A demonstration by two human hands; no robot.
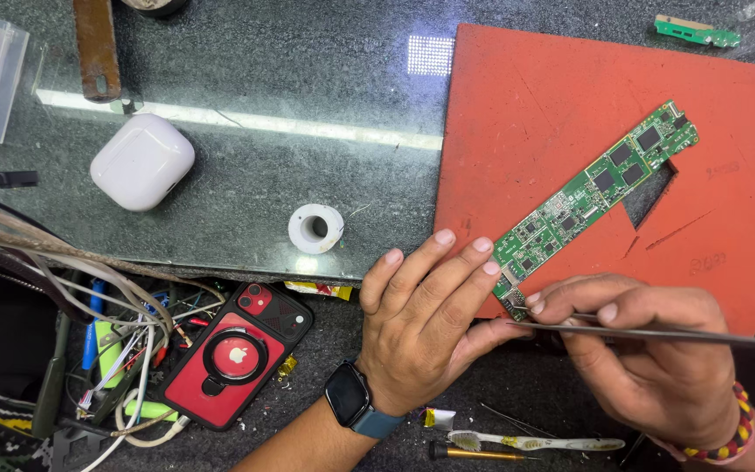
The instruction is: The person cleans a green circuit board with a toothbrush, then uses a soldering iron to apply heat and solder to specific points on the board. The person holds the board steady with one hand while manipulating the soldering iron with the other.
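Head view: long green circuit board [592, 194] lies slanted on red mat [561, 96], near table [246, 79] edge.
Left hand [421, 323]: fingers flat, pinning board's lower end.
Right hand [648, 358]: pinching tweezers [657, 332], tip at that end.
Risk: tip could slip, likely scratching parts, if pinning loosens.

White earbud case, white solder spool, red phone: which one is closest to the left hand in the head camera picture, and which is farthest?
From the left hand:
1. White solder spool, just up-left on the glass.
2. Red phone, farther left, on the lower ledge.
3. White earbud case, farthest, far up-left.
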